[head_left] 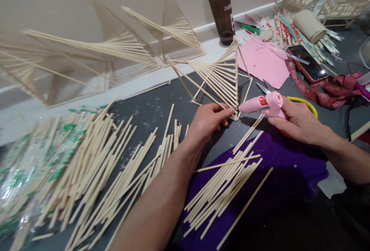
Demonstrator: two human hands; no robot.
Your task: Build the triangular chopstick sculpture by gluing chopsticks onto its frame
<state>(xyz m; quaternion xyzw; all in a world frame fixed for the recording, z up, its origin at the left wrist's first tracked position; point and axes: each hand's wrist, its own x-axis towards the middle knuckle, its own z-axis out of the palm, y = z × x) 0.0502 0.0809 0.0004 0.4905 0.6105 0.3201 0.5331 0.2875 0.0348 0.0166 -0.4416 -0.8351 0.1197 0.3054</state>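
A framework of thin wooden sticks [215,75], fanned in a twisted row, stands on the dark table in front of me. My left hand [212,117] pinches a stick at the near lower corner of this frame. In my right hand [300,118] is a pink hot glue gun [264,103], its small light glowing orange. The gun's nozzle points left and meets the same corner, close to my left fingertips; whether it touches cannot be told. Below my hands, loose sticks [225,189] lie on a purple cloth [289,162].
Finished twisted stick frames [95,46] stand along the wall at left. Piles of chopsticks [86,170] and wrapped packets [31,166] cover the left side. A brown bottle [221,16], pink paper [263,60], phone [308,62], red lanyard [326,89] and yellow-handled scissors [306,104] lie behind and right.
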